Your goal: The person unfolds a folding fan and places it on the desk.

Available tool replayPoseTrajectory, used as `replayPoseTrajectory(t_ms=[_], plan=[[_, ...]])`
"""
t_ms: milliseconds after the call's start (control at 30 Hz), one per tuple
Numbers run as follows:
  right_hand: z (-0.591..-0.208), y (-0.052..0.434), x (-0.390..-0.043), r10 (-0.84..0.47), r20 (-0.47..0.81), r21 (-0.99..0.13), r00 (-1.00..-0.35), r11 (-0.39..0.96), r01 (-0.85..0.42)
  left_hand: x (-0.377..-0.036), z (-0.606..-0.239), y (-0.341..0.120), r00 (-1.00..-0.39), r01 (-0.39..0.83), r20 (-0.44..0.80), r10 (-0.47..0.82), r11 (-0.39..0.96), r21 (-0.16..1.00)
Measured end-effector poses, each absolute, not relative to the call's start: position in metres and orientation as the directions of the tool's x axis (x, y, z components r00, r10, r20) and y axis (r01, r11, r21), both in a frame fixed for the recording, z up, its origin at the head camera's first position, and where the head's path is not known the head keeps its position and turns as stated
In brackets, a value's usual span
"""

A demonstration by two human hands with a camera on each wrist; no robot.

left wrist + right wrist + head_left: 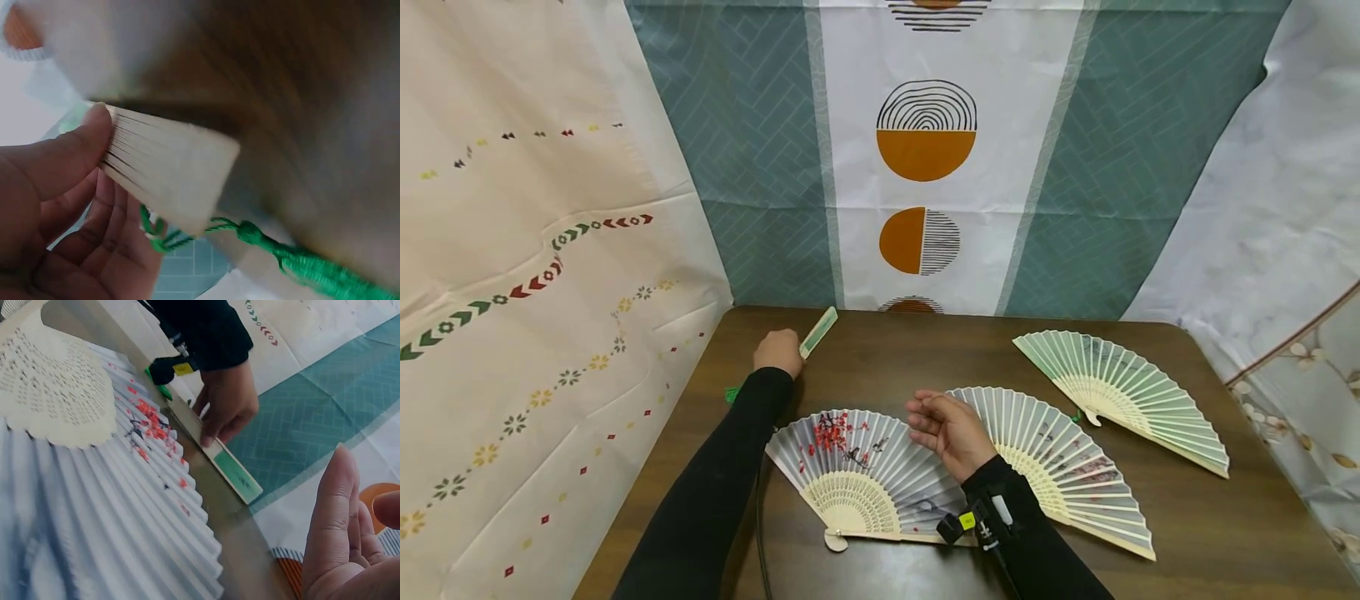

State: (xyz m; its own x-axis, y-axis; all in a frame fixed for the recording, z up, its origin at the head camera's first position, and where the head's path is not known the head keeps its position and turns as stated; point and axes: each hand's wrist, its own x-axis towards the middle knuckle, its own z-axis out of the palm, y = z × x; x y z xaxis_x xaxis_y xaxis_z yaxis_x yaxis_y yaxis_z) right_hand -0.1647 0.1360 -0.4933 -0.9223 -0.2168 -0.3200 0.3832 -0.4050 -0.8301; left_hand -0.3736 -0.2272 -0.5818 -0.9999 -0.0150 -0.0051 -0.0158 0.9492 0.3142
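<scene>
My left hand (778, 351) grips a folded fan (817, 332) with a green end at the table's far left; the left wrist view shows its stacked pale ribs (167, 177) pinched under my thumb (59, 159), and a green tassel (306, 259) trailing from it. The right wrist view shows the same fan (224, 469) in that hand (226, 405). My right hand (946, 426) hovers relaxed, holding nothing, over an opened white fan with red blossoms (857, 471), whose pleats (106, 506) fill the right wrist view.
A second opened fan (1063, 467) lies right of my right hand, partly under the wrist. A third, pale green opened fan (1127, 396) lies at the far right of the brown table (1225, 533). Patterned cloths hang behind and on both sides.
</scene>
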Motion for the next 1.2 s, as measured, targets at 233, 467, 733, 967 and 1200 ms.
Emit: replayPoseTrajectory(t_ms=[233, 467, 733, 967, 1200], plan=[[-0.485, 0.138, -0.173, -0.146, -0.285, -0.881, -0.947, -0.351, 0.319, -0.291, -0.503, -0.183, -0.998, -0.063, -0.035, -0.054, 0.704, 0.707], [-0.469, 0.139, -0.182, -0.088, -0.189, -0.940, -0.978, -0.273, 0.206, -0.228, -0.455, -0.118, -0.983, -0.161, -0.166, 0.082, 0.063, 0.985], [-0.460, 0.139, -0.181, -0.035, -0.109, -0.979, -0.993, -0.171, 0.113, -0.196, -0.459, -0.069, -0.937, -0.188, -0.172, 0.304, -0.024, 0.982], [-0.458, 0.152, -0.179, 0.029, -0.121, -0.991, -0.992, -0.055, 0.119, -0.194, -0.465, -0.039, -0.910, -0.224, -0.196, 0.365, -0.034, 0.974], [-0.457, 0.161, -0.182, 0.032, -0.114, -0.992, -0.993, -0.062, 0.112, -0.198, -0.466, -0.028, -0.916, -0.209, -0.176, 0.360, -0.053, 0.977]])
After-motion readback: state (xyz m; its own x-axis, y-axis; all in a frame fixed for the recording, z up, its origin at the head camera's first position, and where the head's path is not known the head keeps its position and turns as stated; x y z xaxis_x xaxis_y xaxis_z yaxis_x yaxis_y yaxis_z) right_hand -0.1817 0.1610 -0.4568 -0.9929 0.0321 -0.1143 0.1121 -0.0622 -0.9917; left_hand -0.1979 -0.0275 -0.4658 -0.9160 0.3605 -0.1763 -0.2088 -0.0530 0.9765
